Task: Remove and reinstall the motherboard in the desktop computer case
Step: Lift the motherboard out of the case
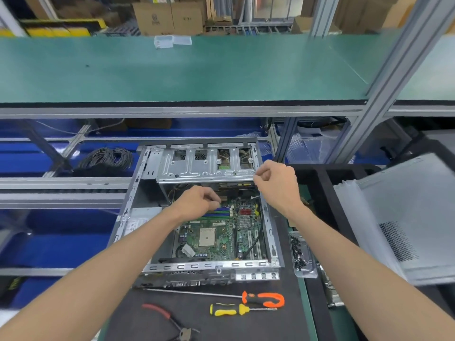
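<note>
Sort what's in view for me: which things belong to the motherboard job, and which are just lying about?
Job:
motherboard
computer case
left hand, reaching into the case
right hand at the drive cage
orange screwdriver
yellow screwdriver
tray of black screws

Lying about:
red-handled pliers
coiled cable
cardboard boxes
side panel

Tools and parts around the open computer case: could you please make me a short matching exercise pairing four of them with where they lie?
Things:
1. orange screwdriver
2. yellow screwdriver
3. tray of screws
4. coiled cable

Places:
A. right of the case
B. beyond the case's left far corner
C. nearest the case's front edge, on the dark mat
D. on the mat, just nearer the camera than the other screwdriver

Pairs: 1-C, 2-D, 3-A, 4-B
</note>
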`<control>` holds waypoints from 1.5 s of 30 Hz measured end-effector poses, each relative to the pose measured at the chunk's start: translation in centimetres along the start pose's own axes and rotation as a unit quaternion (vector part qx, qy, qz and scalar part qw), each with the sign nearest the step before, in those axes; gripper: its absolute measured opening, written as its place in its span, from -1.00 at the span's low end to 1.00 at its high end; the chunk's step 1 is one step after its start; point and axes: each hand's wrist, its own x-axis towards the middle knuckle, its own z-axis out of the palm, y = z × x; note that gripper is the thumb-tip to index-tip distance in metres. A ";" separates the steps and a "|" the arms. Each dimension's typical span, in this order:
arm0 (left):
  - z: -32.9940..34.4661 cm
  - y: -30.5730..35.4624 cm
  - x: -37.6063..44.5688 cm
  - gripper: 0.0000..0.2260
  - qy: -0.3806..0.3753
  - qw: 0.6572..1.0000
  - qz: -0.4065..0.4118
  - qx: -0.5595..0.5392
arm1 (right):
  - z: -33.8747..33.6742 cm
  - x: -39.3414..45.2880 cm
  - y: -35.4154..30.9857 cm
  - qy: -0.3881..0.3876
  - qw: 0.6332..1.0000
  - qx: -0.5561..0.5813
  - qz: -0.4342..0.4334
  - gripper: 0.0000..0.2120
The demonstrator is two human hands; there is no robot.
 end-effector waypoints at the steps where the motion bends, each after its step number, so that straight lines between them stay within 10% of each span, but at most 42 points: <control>1: 0.0 0.1 -0.3 -0.96 0.005 1.000 0.006 -0.002 | 0.1 -0.4 -0.4 -0.016 1.000 -0.006 -0.022 -0.98; 9: -0.4 -0.9 -2.7 -0.96 0.022 0.997 0.037 0.067 | 2.2 -3.8 -2.7 -0.209 0.966 -0.070 -0.136 -0.96; 14: 0.2 -2.2 -3.1 -0.88 -0.123 0.954 0.041 0.271 | 3.4 -5.7 -3.4 -0.347 0.886 -0.260 -0.167 -0.80; 23: 1.5 -3.6 -3.3 -0.68 -0.247 0.889 0.000 0.386 | 5.6 -7.3 -3.3 -0.556 0.801 -0.212 -0.072 -0.61; 45: 2.0 -3.2 -3.8 -0.77 -0.253 0.899 -0.025 0.357 | 6.9 -7.6 -2.2 -0.516 0.838 -0.175 -0.035 -0.66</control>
